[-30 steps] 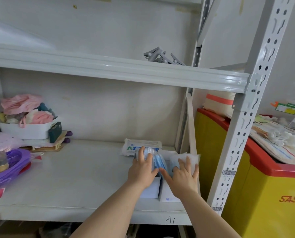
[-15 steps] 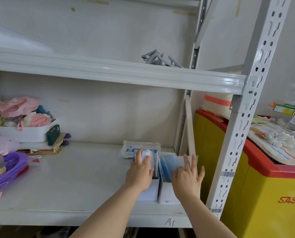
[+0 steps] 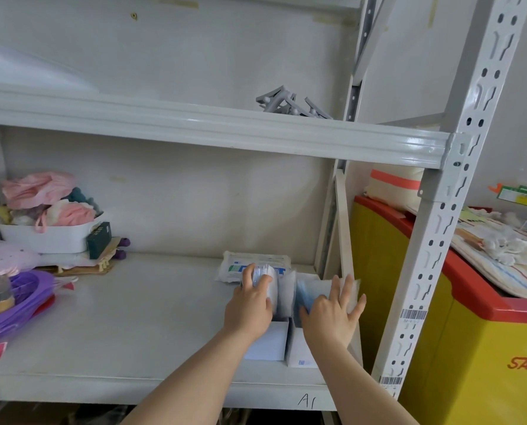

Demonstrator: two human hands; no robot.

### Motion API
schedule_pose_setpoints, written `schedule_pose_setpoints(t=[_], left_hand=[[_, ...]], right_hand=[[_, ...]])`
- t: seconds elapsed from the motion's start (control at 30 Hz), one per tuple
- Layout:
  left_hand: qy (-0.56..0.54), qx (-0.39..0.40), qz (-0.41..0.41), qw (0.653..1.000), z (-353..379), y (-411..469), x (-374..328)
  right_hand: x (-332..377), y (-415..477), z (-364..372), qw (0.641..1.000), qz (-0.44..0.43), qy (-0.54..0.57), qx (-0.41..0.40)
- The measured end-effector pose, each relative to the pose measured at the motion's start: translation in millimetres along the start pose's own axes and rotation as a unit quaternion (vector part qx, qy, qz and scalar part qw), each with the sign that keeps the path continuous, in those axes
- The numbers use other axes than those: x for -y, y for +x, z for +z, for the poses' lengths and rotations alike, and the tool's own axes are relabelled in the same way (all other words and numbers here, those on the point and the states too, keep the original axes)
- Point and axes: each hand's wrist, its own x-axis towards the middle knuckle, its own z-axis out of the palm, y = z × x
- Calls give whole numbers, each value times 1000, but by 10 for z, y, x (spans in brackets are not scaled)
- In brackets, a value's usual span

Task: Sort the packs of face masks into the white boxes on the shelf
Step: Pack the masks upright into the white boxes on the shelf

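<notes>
Two white boxes stand side by side at the right end of the shelf: the left box and the right box. Clear packs of white masks stand upright in the left box, with my left hand curled around them from the left. Packs of blue masks stand in the right box, and my right hand presses flat against them with its fingers spread. A larger wrapped mask pack lies flat behind the boxes.
A shelf post rises just right of my right hand. Beyond it stands a yellow and red chest. At the shelf's left end sit a white tub of cloths and a purple basket. Another shelf board runs overhead.
The blue packs have gone down into the right box. My right hand opened and shifted right against them. My left hand stayed on the white packs.
</notes>
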Motion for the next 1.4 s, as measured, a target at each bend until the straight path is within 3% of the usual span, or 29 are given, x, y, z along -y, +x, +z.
schedule_pose_setpoints(t=[0.1, 0.23, 0.37, 0.43, 0.6, 0.77, 0.9, 1.1, 1.4], left_hand=[[-56, -13, -5, 998, -37, -22, 57], [-113, -36, 1, 993, -50, -23, 176], [-150, -42, -2, 988, -48, -27, 211], [-163, -39, -4, 986, -54, -28, 203], [-164, -42, -22, 985, -56, -52, 179], [-168, -46, -12, 985, -52, -41, 201], [-152, -45, -1, 987, -10, -13, 233], [-173, -48, -23, 983, -22, -15, 204], [-174, -21, -23, 984, -54, -21, 234]], right_hand=[[-43, 65, 15, 999, 1, 49, -15], [-211, 103, -69, 982, 5, 123, -146], [-199, 143, -267, 924, 24, 247, -291], [-108, 148, -402, 888, 23, 331, -319], [311, 29, -623, 798, 37, 575, -177], [636, -95, -623, 702, 159, 679, -145], [667, -94, -589, 638, 201, 731, -138], [676, -91, -585, 648, 185, 723, -150], [855, -77, -440, 746, 146, 637, -130]])
